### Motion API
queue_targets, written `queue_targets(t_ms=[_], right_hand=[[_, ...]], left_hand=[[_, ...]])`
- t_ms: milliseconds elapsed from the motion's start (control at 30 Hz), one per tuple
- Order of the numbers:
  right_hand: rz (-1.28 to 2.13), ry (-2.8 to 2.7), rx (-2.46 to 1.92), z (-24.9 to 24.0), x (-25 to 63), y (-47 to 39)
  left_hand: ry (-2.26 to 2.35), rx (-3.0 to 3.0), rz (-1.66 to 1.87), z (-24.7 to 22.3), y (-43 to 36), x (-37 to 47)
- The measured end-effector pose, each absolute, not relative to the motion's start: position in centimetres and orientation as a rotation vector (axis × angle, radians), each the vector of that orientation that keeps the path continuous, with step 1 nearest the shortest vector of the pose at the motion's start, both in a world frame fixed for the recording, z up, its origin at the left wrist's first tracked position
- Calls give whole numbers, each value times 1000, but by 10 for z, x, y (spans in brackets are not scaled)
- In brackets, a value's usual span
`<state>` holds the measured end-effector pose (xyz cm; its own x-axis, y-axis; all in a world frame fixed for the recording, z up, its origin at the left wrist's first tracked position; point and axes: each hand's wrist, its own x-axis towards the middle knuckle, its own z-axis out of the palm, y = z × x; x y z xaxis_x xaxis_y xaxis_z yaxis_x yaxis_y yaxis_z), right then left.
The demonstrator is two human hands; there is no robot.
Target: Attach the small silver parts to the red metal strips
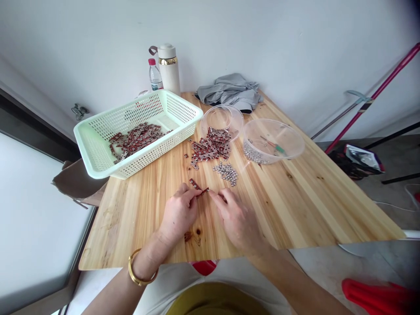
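Near the front middle of the table, my left hand (180,211) pinches a small dark red strip (204,191) with metal bits on it. My right hand (236,216) is closed, its fingertips at the strip's right end; whatever is between them is too small to make out. Just beyond my left fingers lies another red strip (194,183) with round silver pieces on it. Past my hands are a scatter of small silver nut-like pieces (226,173) and a heap of red-and-silver strips (210,146), partly spilling from a tipped clear plastic tub (238,118).
A pale green basket (144,164) with more strips stands at the left. On the right, a clear round tub (295,146) holds silver pieces and a green-handled tool (278,149). Behind are a thermos (169,74), a plastic bottle (155,75) and grey cloth (229,89).
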<state>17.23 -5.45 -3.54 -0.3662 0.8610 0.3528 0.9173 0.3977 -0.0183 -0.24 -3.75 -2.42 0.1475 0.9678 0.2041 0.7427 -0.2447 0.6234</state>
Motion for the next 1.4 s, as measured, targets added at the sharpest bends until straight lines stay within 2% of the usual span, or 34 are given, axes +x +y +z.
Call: queue_targets(t_ms=[167, 267, 333, 433, 533, 700, 800, 1100, 1400], right_hand=[[-50, -2299, -1471, -29, 174, -56], [106, -2118, -1363, -23, 182, -53], [161, -2016, -1335, -21, 192, -49], [236, -1886, -1383, -22, 210, -37], [300, -1825, -1472, -24, 229, -23], [365, -1998, -1539, -22, 241, -5], [372, -2073, -1540, -20, 240, -1], [213, -2245, -1482, -9, 225, 6], [128, -2425, -1466, -12, 211, 36]], left_hand=[[1589, 2165, 885, -15, -42, -6], [1679, 2275, 1159, 23, -28, -33], [1913, 2309, 1373, 53, -10, -58], [2117, 2418, 1314, 77, 15, -84], [2098, 2488, 1112, 63, 19, -76], [1470, 2567, 704, 4, 5, -32], [1470, 2491, 542, -13, 9, -23], [1403, 2274, 501, 1, 11, -21], [1635, 2174, 507, -8, -13, -10]])
